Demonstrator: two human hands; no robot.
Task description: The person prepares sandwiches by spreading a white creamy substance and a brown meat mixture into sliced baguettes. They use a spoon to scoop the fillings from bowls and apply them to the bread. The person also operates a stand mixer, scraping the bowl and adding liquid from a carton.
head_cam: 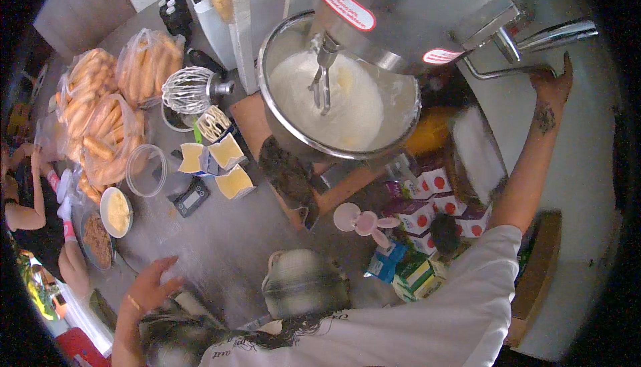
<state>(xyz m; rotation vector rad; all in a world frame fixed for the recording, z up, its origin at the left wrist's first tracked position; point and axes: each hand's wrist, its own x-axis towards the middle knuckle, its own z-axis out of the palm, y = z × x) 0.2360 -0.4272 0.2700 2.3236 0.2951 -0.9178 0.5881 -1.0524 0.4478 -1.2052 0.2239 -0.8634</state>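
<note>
A stand mixer (400, 11) fills the upper right, its metal beater (323, 84) lowered into a large steel bowl (268, 99) of creamy white mixture (345, 101). My right hand (551, 79) is at the end of a bent metal lever on the mixer's side, index finger extended; its grip is partly hidden. Over the table's lower left, my left hand (152, 287) holds nothing, fingers apart. A digital kitchen scale (190, 197), a round clear plastic container (146, 170) and cut-open cartons (234, 182) with pale yellow insides are beyond it.
Bags of ladyfinger-like biscuits (110, 131), a coated wire whisk (188, 90), a white bowl of yellow contents (117, 212) and a dish of brown crumbs (97, 239) stand left. Cartons (420, 216) and a pink bunny-shaped object (365, 221) are right. Another person's arm (72, 267) shows far left.
</note>
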